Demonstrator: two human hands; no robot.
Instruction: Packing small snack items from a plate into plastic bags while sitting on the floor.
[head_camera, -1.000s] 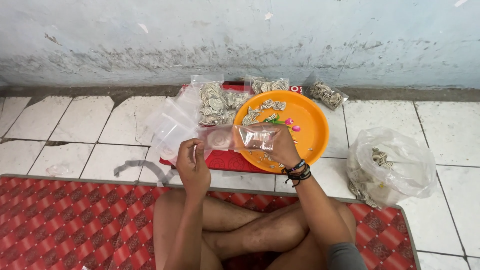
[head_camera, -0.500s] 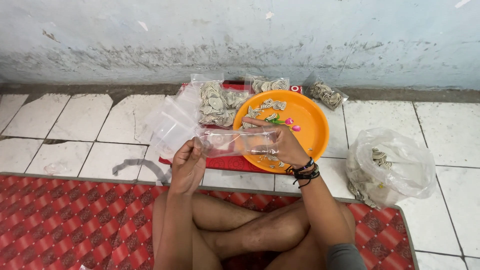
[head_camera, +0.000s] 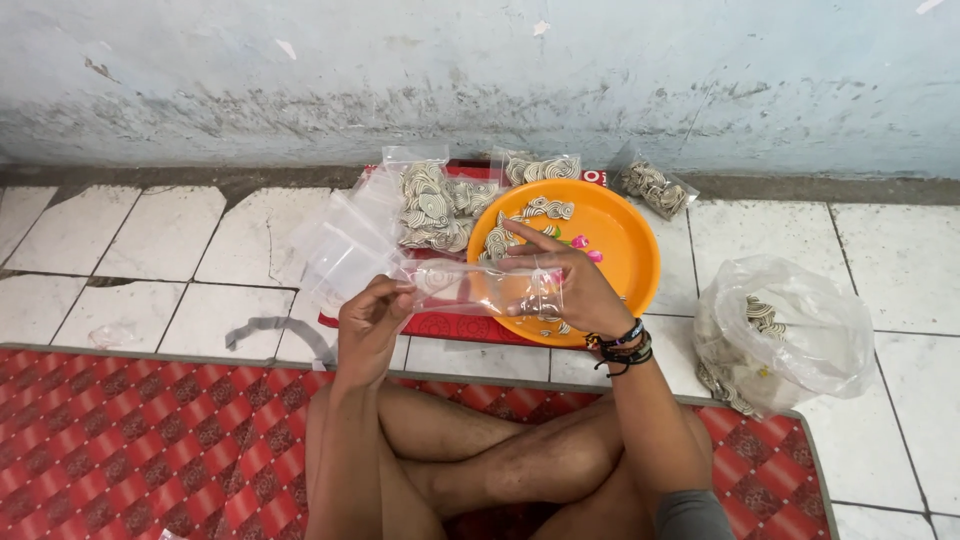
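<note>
Small clear plastic bag (head_camera: 480, 288), light, limp, likely slippery: pinched at nine o'clock end by left hand (head_camera: 368, 322), three o'clock end by right hand (head_camera: 568, 285), above orange tray (head_camera: 628, 258)

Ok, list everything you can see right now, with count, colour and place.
small clear bag: one, transparent, held between both hands
orange tray: one, holding loose swirl pieces, ahead of the hands
filled packets: several, clear, by the wall
empty bags: a stack, clear, left of the tray
large plastic bag: one, clear, on the tiles at right
red mat: one, patterned, under the legs
left hand: pinching the bag's end
right hand: gripping its other end
</note>
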